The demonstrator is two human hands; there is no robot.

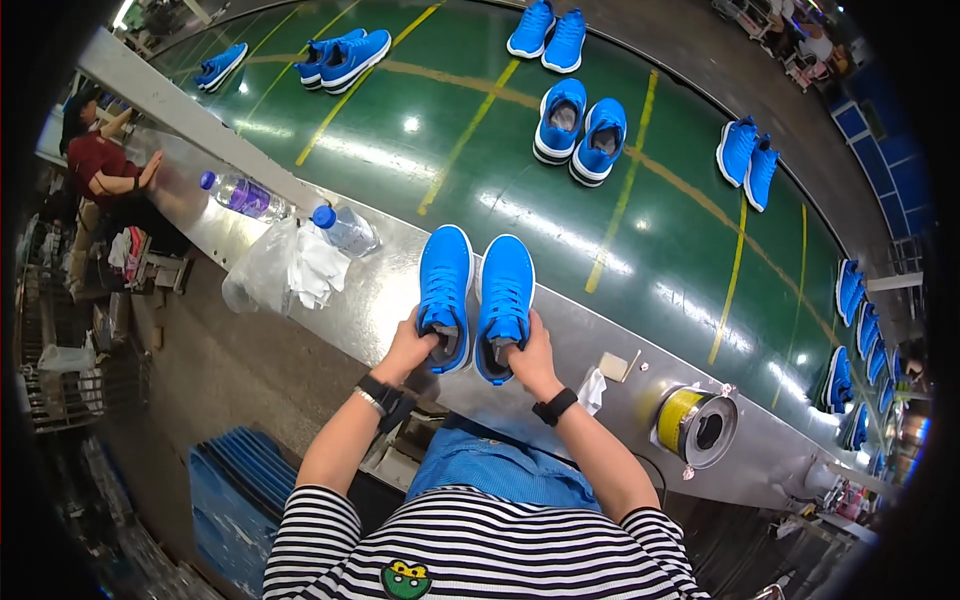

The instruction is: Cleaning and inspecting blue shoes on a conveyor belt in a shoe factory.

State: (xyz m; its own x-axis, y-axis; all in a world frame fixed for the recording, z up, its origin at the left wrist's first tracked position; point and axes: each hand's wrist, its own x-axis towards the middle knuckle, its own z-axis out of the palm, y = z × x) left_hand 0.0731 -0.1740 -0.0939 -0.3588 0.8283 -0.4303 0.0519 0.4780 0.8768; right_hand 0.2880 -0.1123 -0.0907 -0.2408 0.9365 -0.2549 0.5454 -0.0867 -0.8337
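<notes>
A pair of blue sneakers with white soles is held up side by side in front of me, toes pointing away, over the metal ledge. My left hand (pixel 408 347) grips the left sneaker (pixel 443 285) at its heel opening, thumb tucked inside. In the same way my right hand (pixel 532 357) is closed on the heel of the right sneaker (pixel 506 290). Grey stuffing shows inside both shoes. The fingers beneath the shoes are partly hidden.
Beyond the metal ledge (pixel 385 300) runs a green conveyor belt (pixel 470 150) carrying several blue sneakers (pixel 600 140). Bottles (pixel 347 231) and a plastic bag (pixel 262 268) lie left; a yellow-banded tin (pixel 695 425) stands right. A co-worker (pixel 100 165) is at far left, blue crates (pixel 235 500) lower left.
</notes>
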